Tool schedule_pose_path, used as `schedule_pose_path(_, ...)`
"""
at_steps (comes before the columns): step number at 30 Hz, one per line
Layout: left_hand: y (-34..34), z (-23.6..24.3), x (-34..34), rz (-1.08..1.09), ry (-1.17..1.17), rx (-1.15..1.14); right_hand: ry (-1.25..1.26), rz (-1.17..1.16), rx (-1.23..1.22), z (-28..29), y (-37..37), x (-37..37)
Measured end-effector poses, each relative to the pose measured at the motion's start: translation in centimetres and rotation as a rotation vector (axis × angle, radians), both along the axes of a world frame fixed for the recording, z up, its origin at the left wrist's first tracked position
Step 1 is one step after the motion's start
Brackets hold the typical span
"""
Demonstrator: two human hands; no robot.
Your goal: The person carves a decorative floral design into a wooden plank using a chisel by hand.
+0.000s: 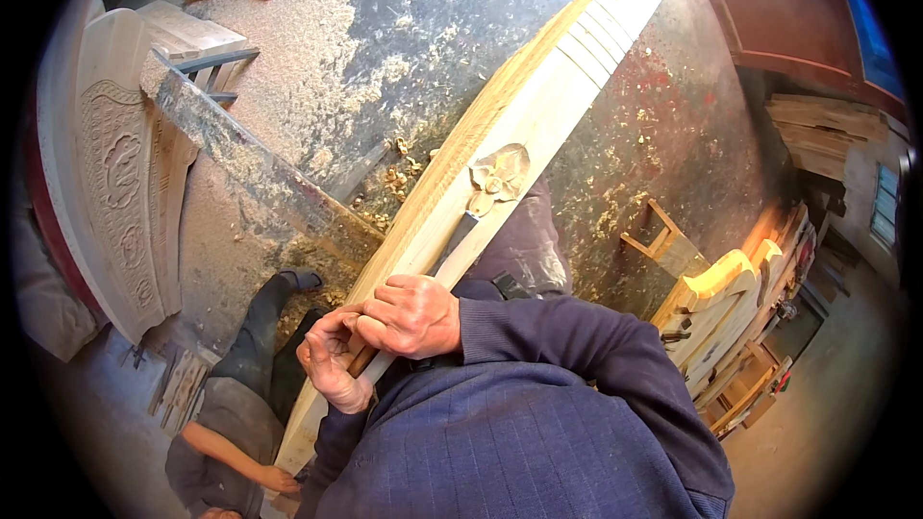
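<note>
A long pale timber beam (538, 101) runs diagonally from the lower left to the upper right, close against my body. On its top face a carved flower (500, 178) stands in relief. The dark metal blade of a chisel (458, 236) lies along the beam, its tip at the flower's near edge. My right hand (411, 315) is closed in a fist around the chisel, hiding its middle. Just beyond, to the lower left, my left hand (332, 365) has its fingers bent around the brown wooden handle end. Exact finger contact there is partly hidden.
To the left, a carved curved panel (120, 173) stands by a dusty board (250, 168). Another person (236, 423) sits at lower left, a hand near the beam's end. Sawdust (288, 48) covers the floor. Wooden furniture parts (721, 308) stand at right.
</note>
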State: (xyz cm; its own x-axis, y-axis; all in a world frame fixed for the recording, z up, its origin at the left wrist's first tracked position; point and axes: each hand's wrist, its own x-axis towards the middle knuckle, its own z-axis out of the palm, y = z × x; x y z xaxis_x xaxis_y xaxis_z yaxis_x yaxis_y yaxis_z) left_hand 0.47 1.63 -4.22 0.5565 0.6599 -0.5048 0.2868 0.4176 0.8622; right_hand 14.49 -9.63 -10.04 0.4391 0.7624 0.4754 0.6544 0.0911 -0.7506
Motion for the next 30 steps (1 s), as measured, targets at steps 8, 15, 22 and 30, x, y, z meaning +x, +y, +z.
schedule_pose_path(8, 0.6, -0.1, -0.6, 0.016, 0.002, -0.156, -0.011, -0.053, 0.027, -0.3, 0.2, -0.1)
schedule_pose_path(15, 0.0, 0.3, 1.0, 0.081, 0.046, -0.097, -0.019, -0.076, 0.034, -0.5, 0.2, 0.0)
schedule_pose_path(22, 0.1, -0.7, 0.0, 0.077, 0.034, -0.152, -0.013, -0.09, 0.028, -0.2, -0.1, 0.7)
schedule_pose_path(30, -0.5, -0.1, 1.5, 0.146, 0.089, -0.118, -0.034, -0.107, 0.003, -0.1, -0.3, 1.2)
